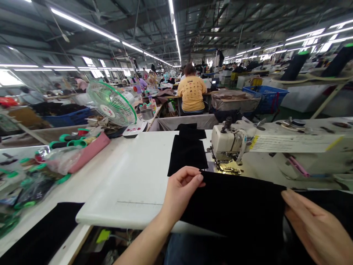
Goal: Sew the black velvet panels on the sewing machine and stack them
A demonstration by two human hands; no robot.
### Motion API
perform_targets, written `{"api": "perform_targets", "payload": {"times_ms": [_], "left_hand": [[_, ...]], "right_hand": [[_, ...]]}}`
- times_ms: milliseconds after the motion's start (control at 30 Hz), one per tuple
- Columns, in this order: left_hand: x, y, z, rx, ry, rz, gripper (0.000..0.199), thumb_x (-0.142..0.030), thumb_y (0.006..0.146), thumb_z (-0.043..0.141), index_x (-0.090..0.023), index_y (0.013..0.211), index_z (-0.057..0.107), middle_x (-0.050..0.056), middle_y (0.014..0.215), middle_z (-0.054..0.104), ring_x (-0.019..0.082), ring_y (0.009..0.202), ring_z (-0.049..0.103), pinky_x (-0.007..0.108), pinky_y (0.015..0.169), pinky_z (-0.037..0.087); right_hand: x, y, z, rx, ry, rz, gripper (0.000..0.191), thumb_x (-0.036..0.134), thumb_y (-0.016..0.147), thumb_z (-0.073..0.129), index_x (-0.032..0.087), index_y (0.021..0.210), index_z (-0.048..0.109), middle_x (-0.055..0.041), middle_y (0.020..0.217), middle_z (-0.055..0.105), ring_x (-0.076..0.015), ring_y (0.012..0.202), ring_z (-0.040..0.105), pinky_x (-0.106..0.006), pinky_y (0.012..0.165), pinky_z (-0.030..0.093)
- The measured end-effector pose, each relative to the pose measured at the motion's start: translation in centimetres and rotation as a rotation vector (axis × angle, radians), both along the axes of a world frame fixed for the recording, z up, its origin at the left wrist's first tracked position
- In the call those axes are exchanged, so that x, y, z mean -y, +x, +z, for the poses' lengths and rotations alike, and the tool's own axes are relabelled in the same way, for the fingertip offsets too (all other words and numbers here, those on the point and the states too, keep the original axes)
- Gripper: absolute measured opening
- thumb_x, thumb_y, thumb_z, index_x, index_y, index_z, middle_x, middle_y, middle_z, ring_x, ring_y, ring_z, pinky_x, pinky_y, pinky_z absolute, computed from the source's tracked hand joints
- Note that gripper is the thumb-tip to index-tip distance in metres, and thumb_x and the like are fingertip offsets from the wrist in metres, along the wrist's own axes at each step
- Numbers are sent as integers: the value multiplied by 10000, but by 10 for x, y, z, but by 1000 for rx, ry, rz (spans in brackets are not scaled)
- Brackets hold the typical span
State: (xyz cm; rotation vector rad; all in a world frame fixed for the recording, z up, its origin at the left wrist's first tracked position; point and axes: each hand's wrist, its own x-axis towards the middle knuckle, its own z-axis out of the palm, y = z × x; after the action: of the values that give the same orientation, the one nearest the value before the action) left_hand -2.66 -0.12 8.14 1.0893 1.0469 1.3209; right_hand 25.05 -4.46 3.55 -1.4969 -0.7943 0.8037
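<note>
A black fabric piece (pixel 237 206) is stretched between my two hands in front of the sewing machine (pixel 228 141). My left hand (pixel 184 187) pinches its upper left corner between thumb and fingers. At the upper right corner, my right hand (pixel 311 221) grips the cloth, its fingers pressed together. The lower part of the fabric hangs over the table's front edge. Beyond my left hand, more black cut pieces (pixel 189 154) lie in a line on the white tabletop (pixel 132 173), left of the needle area.
A green-rimmed fan (pixel 110 103) stands at the back left. Thread spools (pixel 74 141) and plastic bags lie on the left table, with a dark cloth (pixel 46 232) nearer. A person in a yellow shirt (pixel 191 92) sits ahead. Thread cones (pixel 295 66) stand at upper right.
</note>
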Motion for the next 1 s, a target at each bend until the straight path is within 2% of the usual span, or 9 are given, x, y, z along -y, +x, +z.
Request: {"api": "perform_targets", "payload": {"times_ms": [133, 233, 333, 533, 633, 733, 833, 1000], "left_hand": [[0, 1, 2, 37, -28, 42, 273, -334, 671, 867, -123, 733, 706, 29, 888, 667, 106, 724, 621, 231, 658, 629], [0, 2, 4, 19, -14, 42, 254, -292, 668, 852, -116, 681, 670, 43, 933, 668, 90, 676, 610, 202, 568, 602], [-1, 3, 4, 21, -19, 45, 235, -264, 674, 835, -116, 670, 651, 46, 925, 677, 78, 631, 608, 195, 548, 587], [-5, 5, 0, 74, -45, 79, 208, -235, 661, 825, -116, 658, 655, 35, 885, 689, 73, 644, 622, 181, 594, 590], [-7, 5, -3, 73, -51, 103, 199, -228, 654, 820, -113, 653, 657, 28, 878, 684, 68, 639, 622, 177, 599, 591], [-11, 5, -4, 92, -60, 135, 219, -229, 637, 833, -122, 657, 642, 17, 857, 681, 74, 652, 620, 187, 606, 602], [-15, 1, -4, 94, -86, 142, 275, -241, 604, 868, -133, 668, 623, 13, 817, 687, 86, 656, 609, 188, 572, 598], [-20, -10, -2, 39, -122, 164, 370, -282, 530, 935, -140, 649, 615, 3, 783, 685, 79, 619, 580, 140, 488, 546]], "right_hand": [[-3, 4, -5, -293, -165, -64, 594, 496, 386, 933, 291, 926, 794, -76, 1156, 767, -342, 1146, 694, -262, 646, 650], [-7, 3, -4, -375, -196, -98, 618, 411, 328, 958, 289, 912, 798, -64, 1137, 775, -309, 1097, 721, -188, 654, 622], [-9, -1, 1, -417, -205, -120, 621, 371, 292, 968, 264, 881, 801, -64, 1079, 789, -269, 992, 757, -133, 639, 593], [-10, -5, 8, -365, -124, -103, 586, 371, 287, 969, 233, 832, 802, -79, 1099, 782, -230, 859, 764, -131, 566, 592], [-11, -6, 9, -368, -117, -95, 578, 383, 291, 973, 253, 831, 811, -77, 1087, 784, -226, 853, 755, -138, 567, 594], [-14, -6, 10, -369, -102, -67, 555, 420, 318, 968, 263, 829, 820, -73, 1063, 788, -255, 937, 745, -165, 611, 610], [-17, -7, 10, -290, -18, -60, 504, 454, 346, 955, 242, 783, 820, -81, 1034, 788, -290, 1025, 723, -213, 678, 622], [-19, -9, 7, -143, 111, -5, 372, 445, 509, 942, 218, 771, 806, -75, 1033, 777, -228, 953, 723, -262, 833, 582]]}}
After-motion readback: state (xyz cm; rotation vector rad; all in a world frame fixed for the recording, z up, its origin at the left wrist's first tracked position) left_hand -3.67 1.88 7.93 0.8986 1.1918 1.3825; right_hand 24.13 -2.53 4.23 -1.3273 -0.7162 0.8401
